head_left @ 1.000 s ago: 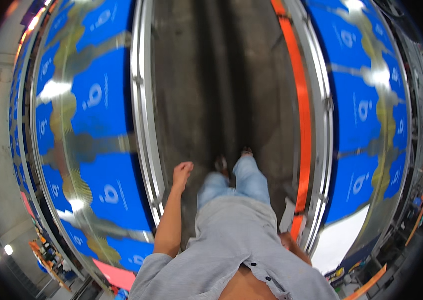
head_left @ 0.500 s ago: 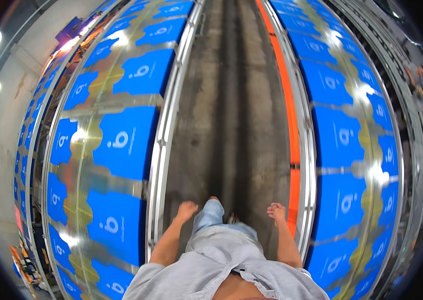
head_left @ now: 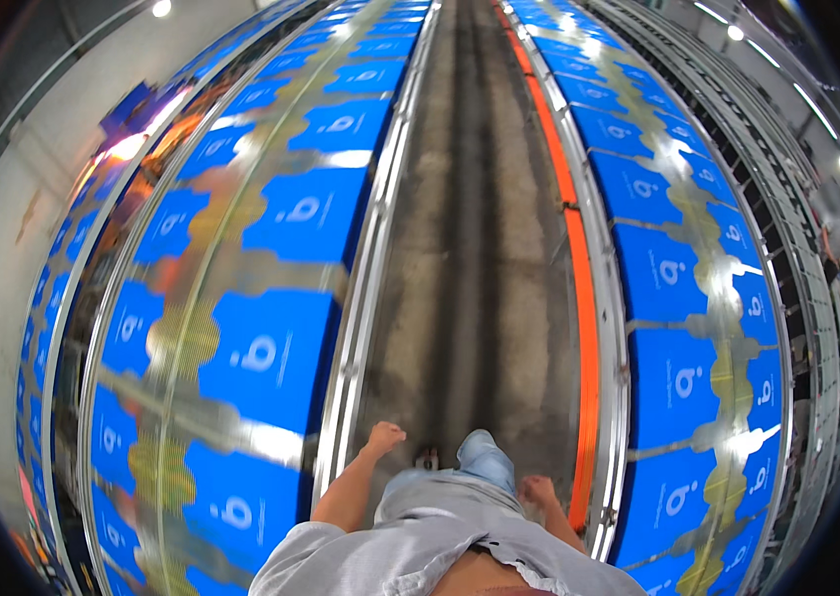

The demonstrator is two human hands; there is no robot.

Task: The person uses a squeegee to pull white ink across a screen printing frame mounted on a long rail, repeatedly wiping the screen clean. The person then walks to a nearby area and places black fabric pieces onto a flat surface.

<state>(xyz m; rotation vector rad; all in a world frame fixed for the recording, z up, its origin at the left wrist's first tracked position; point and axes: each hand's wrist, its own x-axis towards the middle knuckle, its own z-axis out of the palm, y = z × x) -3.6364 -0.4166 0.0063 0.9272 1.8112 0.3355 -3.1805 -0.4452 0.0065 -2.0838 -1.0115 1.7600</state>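
Observation:
My left hand (head_left: 385, 437) hangs above the aisle floor, fingers curled closed with nothing in them. It is nearest to the metal rail (head_left: 349, 368) on the left. My right hand (head_left: 539, 489) is lower and closer to my hip, loosely closed with no object showing. Beside it runs an orange strip (head_left: 584, 338) along the right-hand rail. Neither hand touches anything. On both sides lie rows of blue cartons with a white logo, among them one on the left (head_left: 266, 348) and one on the right (head_left: 671, 372), under what looks like clear, shiny covering.
A narrow concrete floor (head_left: 529, 348) runs straight ahead between the two carton rows, with dark streaks along it. Another person (head_left: 837, 243) stands at the far right, beyond grey metal racking (head_left: 787, 288). A pale wall (head_left: 3, 258) rises on the left.
I have stepped forward: my left leg was ahead, and now my right leg is. My right hand has swung back toward my body. The view has tilted up, showing more ceiling lights.

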